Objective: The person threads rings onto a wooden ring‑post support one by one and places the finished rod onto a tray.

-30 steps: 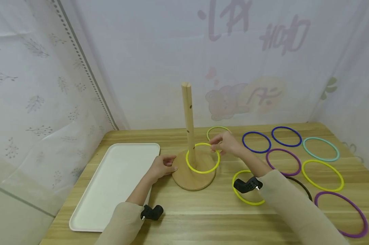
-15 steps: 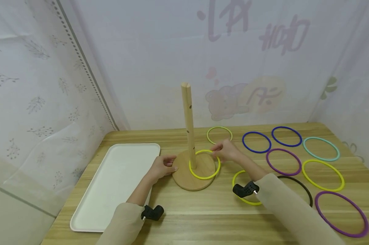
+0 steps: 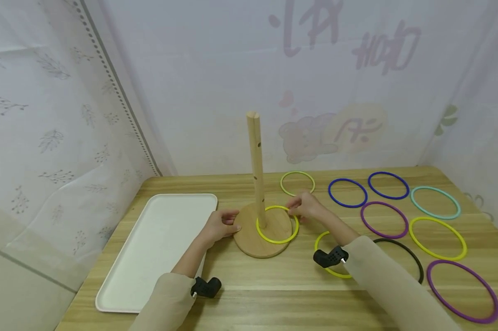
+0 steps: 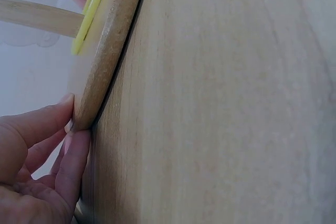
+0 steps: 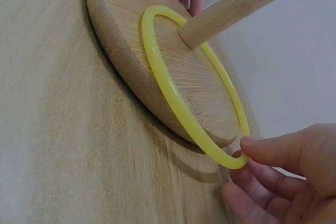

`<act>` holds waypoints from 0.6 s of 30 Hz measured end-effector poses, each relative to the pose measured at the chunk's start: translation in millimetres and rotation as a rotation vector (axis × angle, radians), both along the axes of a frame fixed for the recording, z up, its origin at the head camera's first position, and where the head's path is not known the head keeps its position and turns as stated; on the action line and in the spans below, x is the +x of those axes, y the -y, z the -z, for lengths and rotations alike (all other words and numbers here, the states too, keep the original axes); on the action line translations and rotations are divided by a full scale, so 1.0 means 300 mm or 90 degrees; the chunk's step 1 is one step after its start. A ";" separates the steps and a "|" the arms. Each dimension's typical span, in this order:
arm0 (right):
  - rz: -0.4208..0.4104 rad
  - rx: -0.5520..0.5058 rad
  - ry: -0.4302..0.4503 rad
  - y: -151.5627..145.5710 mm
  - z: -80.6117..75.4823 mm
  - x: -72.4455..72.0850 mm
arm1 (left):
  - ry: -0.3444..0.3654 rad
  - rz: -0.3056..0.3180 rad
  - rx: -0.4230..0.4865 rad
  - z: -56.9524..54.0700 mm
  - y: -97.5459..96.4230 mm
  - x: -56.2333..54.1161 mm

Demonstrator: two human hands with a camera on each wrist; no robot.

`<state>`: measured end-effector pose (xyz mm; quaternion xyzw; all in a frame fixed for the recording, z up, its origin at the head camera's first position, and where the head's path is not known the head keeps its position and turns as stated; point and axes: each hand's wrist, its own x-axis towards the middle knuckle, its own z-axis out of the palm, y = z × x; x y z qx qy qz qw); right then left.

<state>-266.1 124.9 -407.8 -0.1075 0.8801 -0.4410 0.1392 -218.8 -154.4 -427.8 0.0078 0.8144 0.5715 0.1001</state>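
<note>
A wooden stand has an upright post [image 3: 256, 161] on a round base [image 3: 249, 244]. My left hand [image 3: 217, 227] holds the base's left edge, its thumb over the rim in the left wrist view. On the other side, my right hand [image 3: 308, 206] pinches a yellow ring [image 5: 176, 98] between thumb and fingers. That ring encircles the post low down, close over the base. In the right wrist view its far side lies near the base's surface, while the pinched side sticks out past the base's edge.
A white tray [image 3: 158, 248] lies left of the stand. To the right are several loose rings, among them a blue ring [image 3: 330, 195], a purple ring [image 3: 362, 220], a black ring [image 3: 420, 266] and a turquoise ring [image 3: 436, 217]. A yellow-green ring [image 3: 281, 184] lies behind.
My right hand has lowered the yellow ring along the post toward the base and shifted slightly nearer. The left hand has stayed at the base's edge.
</note>
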 end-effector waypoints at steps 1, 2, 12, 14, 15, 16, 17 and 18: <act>0.003 0.001 0.010 -0.001 0.000 0.000 | 0.001 -0.001 0.001 -0.001 -0.001 0.000; 0.003 0.001 0.017 -0.002 0.002 -0.002 | 0.003 -0.001 0.001 -0.001 -0.002 0.000; -0.062 -0.065 0.054 -0.070 -0.018 -0.015 | 0.011 -0.001 0.008 0.005 -0.001 -0.001; -0.077 -0.069 0.048 -0.092 -0.037 -0.015 | 0.009 -0.002 0.005 0.004 -0.001 -0.002; -0.084 -0.068 0.041 -0.104 -0.048 -0.013 | 0.008 -0.002 0.003 0.003 -0.001 -0.002; -0.085 -0.064 0.037 -0.116 -0.057 -0.011 | 0.007 -0.002 0.002 0.000 -0.001 -0.001; -0.085 -0.058 0.029 -0.128 -0.066 -0.008 | 0.007 -0.001 0.002 -0.001 -0.001 -0.001; -0.084 -0.049 0.024 -0.141 -0.074 -0.003 | 0.006 0.000 0.002 -0.003 0.000 -0.001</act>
